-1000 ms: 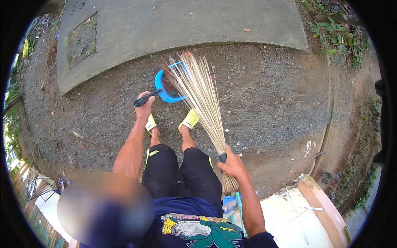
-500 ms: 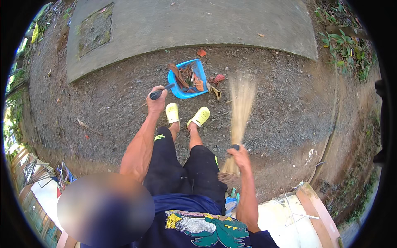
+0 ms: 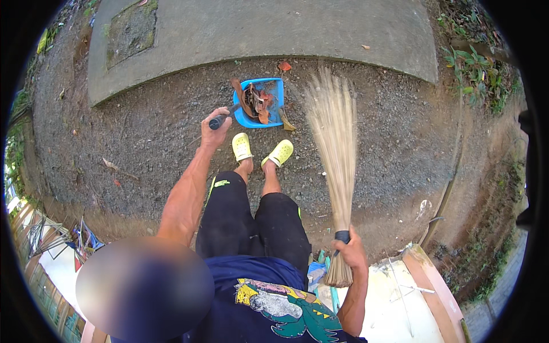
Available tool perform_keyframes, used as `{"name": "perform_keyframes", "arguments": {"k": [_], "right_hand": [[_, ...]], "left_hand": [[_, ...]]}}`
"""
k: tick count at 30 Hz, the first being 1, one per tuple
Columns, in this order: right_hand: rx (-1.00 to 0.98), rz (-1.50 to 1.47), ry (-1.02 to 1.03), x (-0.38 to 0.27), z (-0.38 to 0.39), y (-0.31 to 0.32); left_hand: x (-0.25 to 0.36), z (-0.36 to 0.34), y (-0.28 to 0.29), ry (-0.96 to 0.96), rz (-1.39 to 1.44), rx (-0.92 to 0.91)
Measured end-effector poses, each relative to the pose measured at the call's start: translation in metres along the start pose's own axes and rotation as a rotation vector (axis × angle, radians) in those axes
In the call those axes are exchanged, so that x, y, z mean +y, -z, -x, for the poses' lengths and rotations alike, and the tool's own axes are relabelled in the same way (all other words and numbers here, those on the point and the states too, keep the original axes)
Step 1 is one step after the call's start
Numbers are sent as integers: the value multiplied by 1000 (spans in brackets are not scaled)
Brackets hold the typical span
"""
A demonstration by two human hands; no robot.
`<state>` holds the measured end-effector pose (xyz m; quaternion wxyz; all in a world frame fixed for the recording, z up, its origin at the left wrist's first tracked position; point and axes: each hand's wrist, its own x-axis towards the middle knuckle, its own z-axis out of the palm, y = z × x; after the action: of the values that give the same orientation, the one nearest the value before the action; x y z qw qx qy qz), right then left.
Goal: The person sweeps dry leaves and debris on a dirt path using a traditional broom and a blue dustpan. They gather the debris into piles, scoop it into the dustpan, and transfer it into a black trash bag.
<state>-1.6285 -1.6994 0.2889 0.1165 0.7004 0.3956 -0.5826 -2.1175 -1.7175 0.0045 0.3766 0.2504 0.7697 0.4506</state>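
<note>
- Head view, left hand (image 3: 214, 130): left of upper centre; fingers clamped round the black handle (image 3: 218, 122) of the dustpan.
- Dustpan (image 3: 258, 124): blue, upper centre of the frame, on the gravel (image 3: 394, 148), mouth toward the right; holds brown and reddish dry leaves (image 3: 263, 103), one piece overlapping its left rim.
- Right hand (image 3: 353, 251): lower right of centre; fingers clamped on the broom at its dark band (image 3: 342, 236).
- Broom (image 3: 337, 154): pale bristles, right of centre, tips pointing up the frame, apart from the dustpan; tips slightly blurred.
- Loose leaves: one tan (image 3: 287, 121), just beside the dustpan's right edge; one red-orange (image 3: 284, 66), near the slab edge.
- Clogs (image 3: 242, 147): yellow pair, worn, just below the dustpan.
- Slab (image 3: 257, 34): grey, across the top.
- Plants (image 3: 472, 66): green, upper right.
</note>
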Motion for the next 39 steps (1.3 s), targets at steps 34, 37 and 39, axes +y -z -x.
{"name": "perform_keyframes", "arguments": {"k": [34,37,39], "right_hand": [[-63,-105,-9,-44,-1,-89],[32,39,82,-54,-47,-88],[64,156,75,-58,-98,-103]], "left_hand": [[-21,8,35,13,36,24],[-29,19,37,18,126,102],[-20,26,35,12,2,123]]}}
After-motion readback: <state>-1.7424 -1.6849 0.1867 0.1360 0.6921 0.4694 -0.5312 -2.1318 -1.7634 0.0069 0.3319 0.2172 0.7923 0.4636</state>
